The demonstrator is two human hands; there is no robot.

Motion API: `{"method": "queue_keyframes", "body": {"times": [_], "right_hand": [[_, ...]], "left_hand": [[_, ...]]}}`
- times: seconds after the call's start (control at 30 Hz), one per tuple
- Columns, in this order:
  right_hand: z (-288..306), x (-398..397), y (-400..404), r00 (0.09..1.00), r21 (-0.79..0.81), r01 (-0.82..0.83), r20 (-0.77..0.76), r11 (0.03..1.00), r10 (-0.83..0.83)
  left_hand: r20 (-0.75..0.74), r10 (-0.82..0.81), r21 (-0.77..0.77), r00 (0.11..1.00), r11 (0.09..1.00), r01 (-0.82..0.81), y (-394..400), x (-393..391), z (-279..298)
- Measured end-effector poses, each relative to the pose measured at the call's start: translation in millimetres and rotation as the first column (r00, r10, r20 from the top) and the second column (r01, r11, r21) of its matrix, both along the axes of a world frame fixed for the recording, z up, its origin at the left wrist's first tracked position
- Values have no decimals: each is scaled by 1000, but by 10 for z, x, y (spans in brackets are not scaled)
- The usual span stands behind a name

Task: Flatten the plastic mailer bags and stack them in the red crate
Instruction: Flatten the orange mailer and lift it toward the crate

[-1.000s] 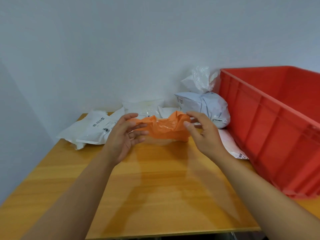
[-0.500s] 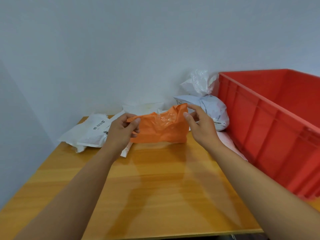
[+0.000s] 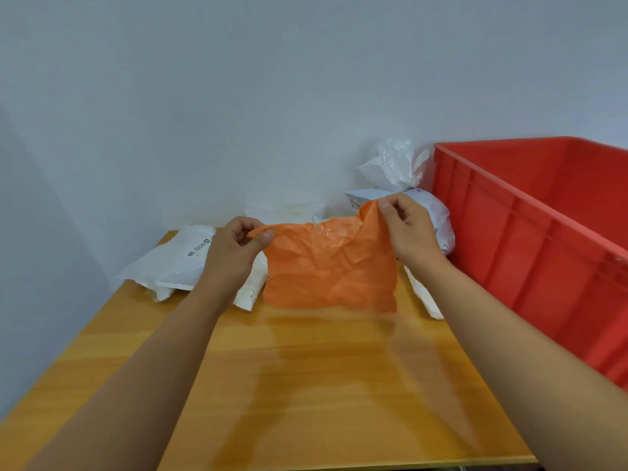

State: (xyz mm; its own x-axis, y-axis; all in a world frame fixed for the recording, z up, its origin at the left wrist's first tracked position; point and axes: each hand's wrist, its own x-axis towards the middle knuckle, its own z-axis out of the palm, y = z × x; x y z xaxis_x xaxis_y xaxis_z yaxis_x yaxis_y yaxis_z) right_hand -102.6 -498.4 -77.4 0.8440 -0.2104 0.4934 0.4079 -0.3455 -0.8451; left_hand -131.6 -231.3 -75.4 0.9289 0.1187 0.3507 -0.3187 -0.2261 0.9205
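A red crate (image 3: 530, 253) fills the right side of the tabletop (image 3: 306, 385), its inside floor out of sight from this angle. Held up above the tabletop's middle, toward the far edge, hangs a crumpled orange mailer bag (image 3: 326, 270), its bottom hem near or just brushing the wood. The left hand (image 3: 231, 249) pinches the bag's upper left corner between thumb and curled fingers; the right hand (image 3: 407, 232) pinches the upper right corner, held higher.

The thin, creased film could slip from either pinch or tear at a corner if pulled too hard, and any trapped air would likely leave it puffed when stacked. The crate's tall near wall stands between the bag and its destination, so the bag must likely be lifted over it.

Along the far edge lie white mailer bags (image 3: 173, 263), a bulging grey one (image 3: 438, 219) beside the crate, and a clear crumpled bag (image 3: 397, 161) on top.
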Motion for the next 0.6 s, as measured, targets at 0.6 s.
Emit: {"method": "queue_keyframes", "body": {"times": [0.6], "right_hand": [[-261, -47, -103, 984, 203, 101, -165, 974, -67]], "left_hand": [[-94, 110, -119, 989, 986, -121, -3, 78, -111]]}}
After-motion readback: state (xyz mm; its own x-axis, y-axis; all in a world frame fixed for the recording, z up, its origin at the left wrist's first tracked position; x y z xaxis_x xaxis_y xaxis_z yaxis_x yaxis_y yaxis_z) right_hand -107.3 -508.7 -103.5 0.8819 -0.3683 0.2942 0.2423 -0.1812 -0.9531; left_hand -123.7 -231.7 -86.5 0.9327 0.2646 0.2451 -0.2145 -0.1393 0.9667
